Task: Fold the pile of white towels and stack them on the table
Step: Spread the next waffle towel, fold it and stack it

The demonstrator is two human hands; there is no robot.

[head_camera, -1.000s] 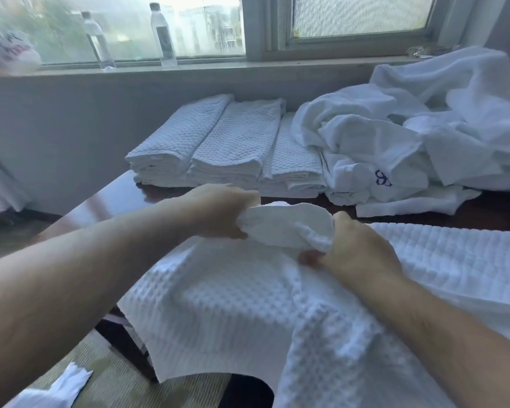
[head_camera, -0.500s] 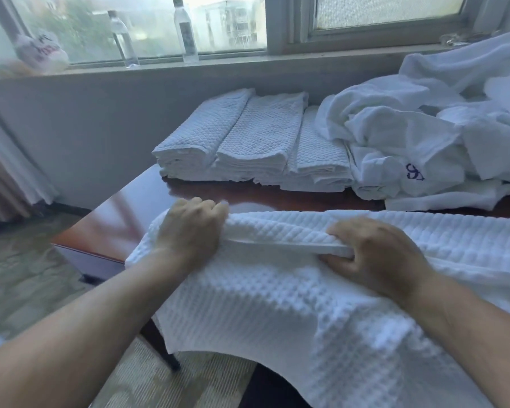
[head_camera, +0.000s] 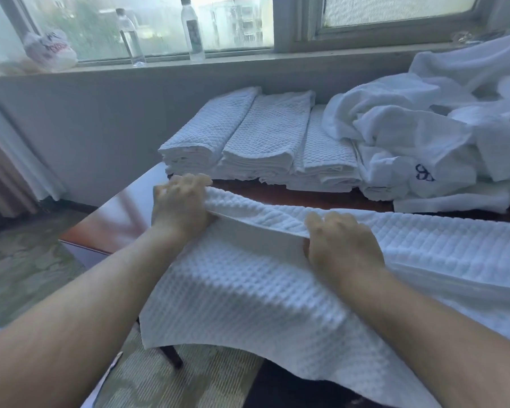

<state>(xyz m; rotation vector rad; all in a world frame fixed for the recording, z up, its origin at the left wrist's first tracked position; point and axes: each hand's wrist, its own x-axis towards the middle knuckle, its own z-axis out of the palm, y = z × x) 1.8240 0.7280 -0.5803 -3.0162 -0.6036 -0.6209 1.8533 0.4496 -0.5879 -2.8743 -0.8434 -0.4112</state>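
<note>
White waffle towel point(head_camera: 248, 295) spread over near edge of counter point(head_camera: 121, 219), front part hanging off. We see left hand point(head_camera: 180, 207) with curled grip pinching smooth hem band at towel's far left corner; right hand point(head_camera: 342, 245) pinching same band further right, fingers curled over fold. Folded towel stacks point(head_camera: 259, 142) in three rows at counter back; unfolded pile point(head_camera: 424, 136) just beside them, right. We note two bottles point(head_camera: 192, 28) on windowsill point(head_camera: 248, 61).

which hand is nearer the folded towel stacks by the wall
Left. The left hand grips the waffle towel just in front of the folded stacks; the right hand grips it lower, farther back.
</note>
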